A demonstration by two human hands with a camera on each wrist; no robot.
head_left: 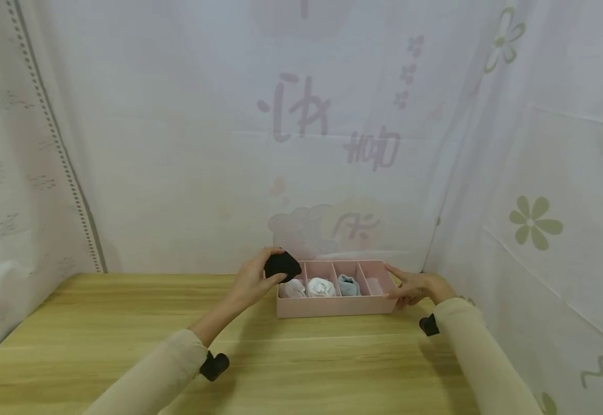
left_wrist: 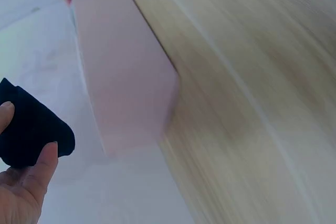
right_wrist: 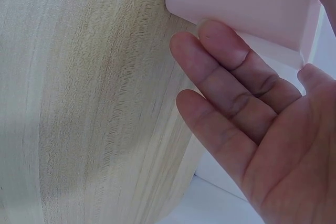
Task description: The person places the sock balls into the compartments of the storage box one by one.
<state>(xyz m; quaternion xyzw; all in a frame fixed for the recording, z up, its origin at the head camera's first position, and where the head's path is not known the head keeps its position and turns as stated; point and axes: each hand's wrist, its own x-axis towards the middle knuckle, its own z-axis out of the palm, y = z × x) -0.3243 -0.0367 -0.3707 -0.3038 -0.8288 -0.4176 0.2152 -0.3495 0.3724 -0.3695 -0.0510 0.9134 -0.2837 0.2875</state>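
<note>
My left hand [head_left: 253,278] pinches a black rolled sock [head_left: 282,266] between thumb and fingers, just above the left end of a pink divided storage box [head_left: 332,306]. The left wrist view shows the black sock [left_wrist: 32,129] beside the box's outer wall [left_wrist: 121,72], apart from it. My right hand [head_left: 410,286] holds the box's right end, its thumb and index finger spread across the corners. Below them, the other fingers [right_wrist: 220,124] extend along the outside. A white rolled sock [head_left: 322,287], a pale one [head_left: 294,289] and a grey-blue one [head_left: 349,286] sit in separate compartments.
The box stands on a wood-grain table [head_left: 177,323] near its back edge. A pale printed curtain [head_left: 187,144] hangs behind, with more along both sides. In the right compartment lies a pale patch [head_left: 375,286], too faint to identify. Black wrist devices [head_left: 214,366] sit below both forearms.
</note>
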